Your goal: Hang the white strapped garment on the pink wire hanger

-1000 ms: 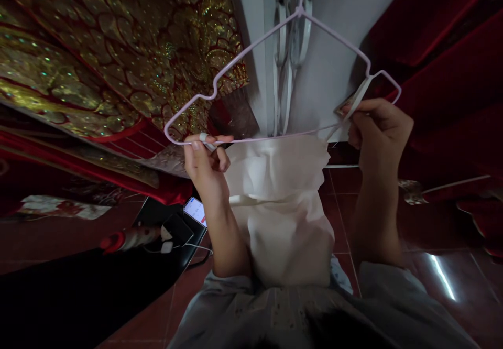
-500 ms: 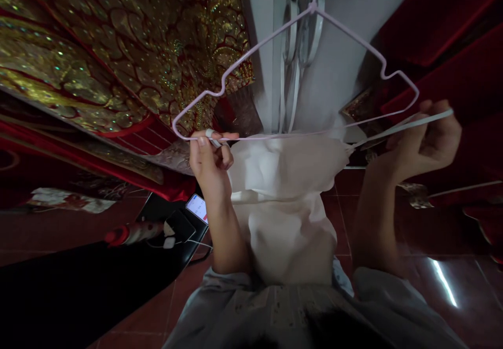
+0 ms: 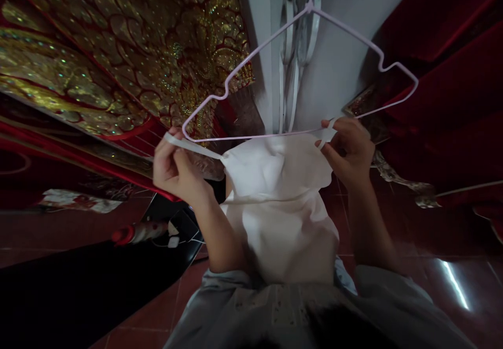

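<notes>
A lilac wire hanger [image 3: 271, 40] hangs in front of me. Below its bottom bar is a white garment [image 3: 271, 165], whose upper edge lies close to the bar. My left hand [image 3: 178, 173] is closed on a thin white strap [image 3: 198, 149], pulled out taut to the left from the garment's top corner. On the other side, my right hand [image 3: 349, 147] pinches a white band [image 3: 329, 133] at the garment's right corner, right beside the hanger bar. Whether the garment is looped over the bar I cannot tell.
Gold-sequinned red costumes [image 3: 157, 50] hang at the left, and red cloth [image 3: 451, 76] at the right. White metal scrollwork [image 3: 288, 61] stands behind the hanger. Lower left, a black table [image 3: 118, 281] bears a red-topped bottle [image 3: 145, 230] and a white charger [image 3: 173, 242].
My left hand has let go of the hanger bar and drawn a strap out leftward. My right hand has moved in from the far right to the garment's corner.
</notes>
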Motion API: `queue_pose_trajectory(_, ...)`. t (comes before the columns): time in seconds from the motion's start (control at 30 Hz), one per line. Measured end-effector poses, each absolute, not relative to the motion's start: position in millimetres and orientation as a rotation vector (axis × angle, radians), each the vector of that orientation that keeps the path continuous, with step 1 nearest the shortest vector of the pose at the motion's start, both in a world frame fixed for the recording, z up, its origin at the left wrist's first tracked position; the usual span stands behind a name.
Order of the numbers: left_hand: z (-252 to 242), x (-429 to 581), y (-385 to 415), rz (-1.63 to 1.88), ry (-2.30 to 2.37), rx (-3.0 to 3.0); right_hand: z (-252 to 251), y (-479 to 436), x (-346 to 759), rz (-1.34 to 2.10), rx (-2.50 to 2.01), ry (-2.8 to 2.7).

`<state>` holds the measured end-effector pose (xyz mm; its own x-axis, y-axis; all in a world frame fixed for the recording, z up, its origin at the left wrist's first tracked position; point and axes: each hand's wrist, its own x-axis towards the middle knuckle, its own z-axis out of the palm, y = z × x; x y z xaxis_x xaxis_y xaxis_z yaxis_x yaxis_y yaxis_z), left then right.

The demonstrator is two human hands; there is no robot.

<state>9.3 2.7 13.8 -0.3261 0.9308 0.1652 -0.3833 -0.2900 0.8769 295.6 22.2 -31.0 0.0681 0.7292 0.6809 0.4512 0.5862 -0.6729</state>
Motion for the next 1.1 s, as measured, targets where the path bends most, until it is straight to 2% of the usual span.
queue_pose_trajectory(0.2,34.7,0.6,11.3,1.821,0.990,0.991,-34.1,20.8,291.1,0.293,-0.979,-1.570)
queue_pose_trajectory(0.37,56.1,-20.9,19.9,1.822,1.140,1.431,-36.7,17.7,291.6,0.307,-0.944,-1.565)
queue_pose_trajectory(0.5,48.5,-22.7,24.7,1.836,1.009,1.662,-38.5,17.7,293.3,0.297,-0.932,-1.586)
queue_pose_trajectory(0.63,18.4,-3.5,25.9,2.178,0.882,1.150,-39.7,16.0,289.1,0.281,-0.973,-1.614)
queue_pose_trajectory(0.73,1.4,14.8,19.5,2.069,0.805,0.831,-37.9,10.9,284.0,0.274,-0.973,-1.664)
queue_pose_trajectory(0.83,-2.5,26.6,10.3,1.998,0.750,0.861,-34.8,8.1,292.1,0.158,-1.014,-1.659)
queue_pose_trajectory(0.97,2.6,27.3,5.3,2.011,0.754,0.926,-32.2,20.3,335.4,-0.110,-0.970,-1.344)
queue_pose_trajectory(1.1,5.3,21.6,7.1,1.997,0.837,0.972,-22.7,38.9,376.0,-0.074,-0.941,-1.299)
